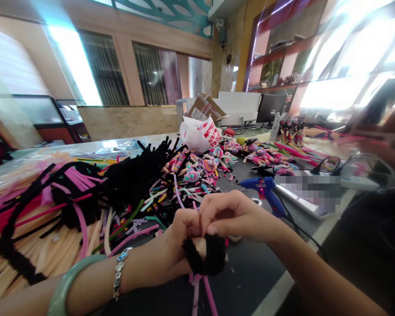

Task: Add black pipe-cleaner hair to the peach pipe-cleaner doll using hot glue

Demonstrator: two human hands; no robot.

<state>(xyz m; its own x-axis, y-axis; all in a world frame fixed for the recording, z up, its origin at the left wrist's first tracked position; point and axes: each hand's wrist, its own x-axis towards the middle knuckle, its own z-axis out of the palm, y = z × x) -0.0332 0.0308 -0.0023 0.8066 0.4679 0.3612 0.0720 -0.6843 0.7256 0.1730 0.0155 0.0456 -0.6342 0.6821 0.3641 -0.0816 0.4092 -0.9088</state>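
Observation:
Both hands meet at the centre, over the dark tabletop. A small pipe cleaner doll (214, 254) with fuzzy black hair and a beige face part is between them, two pink stems hanging below it. My left hand (169, 243) is closed around the doll's left side; a green bangle and a silver bracelet are on that wrist. Coming from the right, my right hand (233, 215) is pinched, thumb and forefinger at the top of the black hair. The fingertips hide what exactly they grip there. A blue glue gun (266, 193) lies just beyond the right hand.
Black pipe cleaners (134, 173) are heaped at left, above beige ones (75, 263). Cut pieces and small finished dolls (210, 162) cover the middle. Behind stands a white plastic bag (199, 134). A white-edged, partly blurred device (303, 202) and cables lie at right.

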